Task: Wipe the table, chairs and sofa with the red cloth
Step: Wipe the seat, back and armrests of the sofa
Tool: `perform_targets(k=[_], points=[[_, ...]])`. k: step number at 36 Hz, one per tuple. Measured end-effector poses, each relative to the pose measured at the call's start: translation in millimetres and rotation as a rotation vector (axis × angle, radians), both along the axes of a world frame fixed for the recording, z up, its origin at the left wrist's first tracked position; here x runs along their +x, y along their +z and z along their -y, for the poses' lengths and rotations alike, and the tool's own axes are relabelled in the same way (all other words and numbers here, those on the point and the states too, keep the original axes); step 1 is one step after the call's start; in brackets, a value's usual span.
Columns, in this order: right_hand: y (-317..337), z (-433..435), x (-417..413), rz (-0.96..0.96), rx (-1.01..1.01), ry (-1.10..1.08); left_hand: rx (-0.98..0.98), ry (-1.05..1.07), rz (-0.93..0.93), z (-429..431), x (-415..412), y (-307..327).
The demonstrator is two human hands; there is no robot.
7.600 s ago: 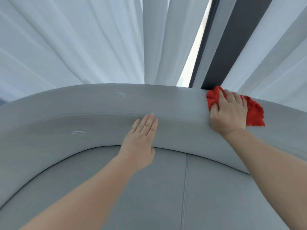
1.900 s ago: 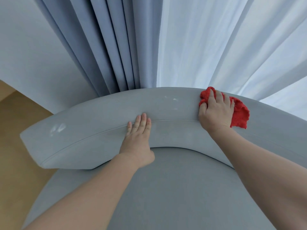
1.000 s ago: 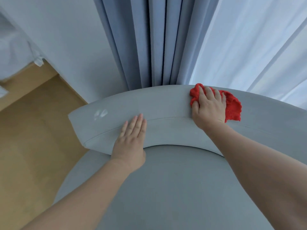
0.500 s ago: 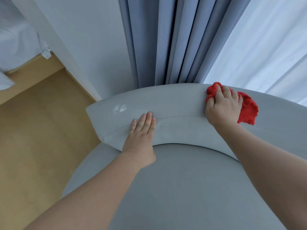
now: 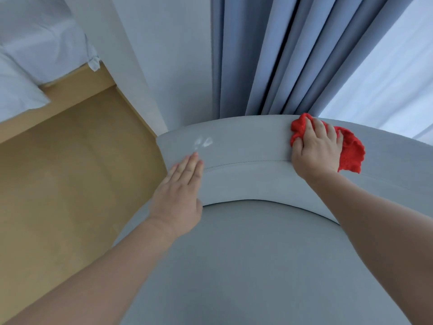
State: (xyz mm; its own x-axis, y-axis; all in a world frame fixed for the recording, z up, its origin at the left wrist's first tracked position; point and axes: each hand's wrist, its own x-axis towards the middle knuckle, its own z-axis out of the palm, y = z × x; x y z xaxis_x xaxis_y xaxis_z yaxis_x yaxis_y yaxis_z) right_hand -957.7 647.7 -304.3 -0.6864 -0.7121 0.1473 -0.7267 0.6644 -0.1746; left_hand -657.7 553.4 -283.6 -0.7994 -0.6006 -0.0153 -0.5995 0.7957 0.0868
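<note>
On the backrest of the curved grey sofa, the right hand presses the bunched red cloth down, fingers curled over it; the left hand lies flat near the backrest's left end, fingers straight and together, well apart from the cloth. Blue curtains hang behind, tan floor and a white bed lie left, and a pale smudge marks the backrest just above the left fingertips.

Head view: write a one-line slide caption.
Right hand grips the red cloth on the grey sofa backrest; left hand, fingers straight, near a pale smudge.
</note>
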Motion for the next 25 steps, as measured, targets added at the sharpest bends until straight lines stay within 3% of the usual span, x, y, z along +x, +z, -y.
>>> perform_targets(k=[4, 8, 11, 15, 19, 25], points=[[2, 2, 2, 0.007, -0.020, -0.029, 0.039, 0.196, 0.120, 17, 41, 0], [3, 10, 11, 0.042, -0.034, -0.087, 0.237, 0.045, 0.381, 17, 46, -16], [0, 10, 12, 0.025, -0.025, -0.075, 0.316, 0.084, 0.230, 2, 38, -27], [-1, 7, 7, 0.001, 0.003, -0.055, 0.136, 0.111, -0.089, 2, 44, -24], [-2, 10, 9, 0.009, -0.017, -0.076, 0.145, 0.082, -0.131, 12, 49, -16], [0, 13, 13, 0.018, -0.033, -0.123, 0.235, -0.004, -0.026, 20, 46, -18]])
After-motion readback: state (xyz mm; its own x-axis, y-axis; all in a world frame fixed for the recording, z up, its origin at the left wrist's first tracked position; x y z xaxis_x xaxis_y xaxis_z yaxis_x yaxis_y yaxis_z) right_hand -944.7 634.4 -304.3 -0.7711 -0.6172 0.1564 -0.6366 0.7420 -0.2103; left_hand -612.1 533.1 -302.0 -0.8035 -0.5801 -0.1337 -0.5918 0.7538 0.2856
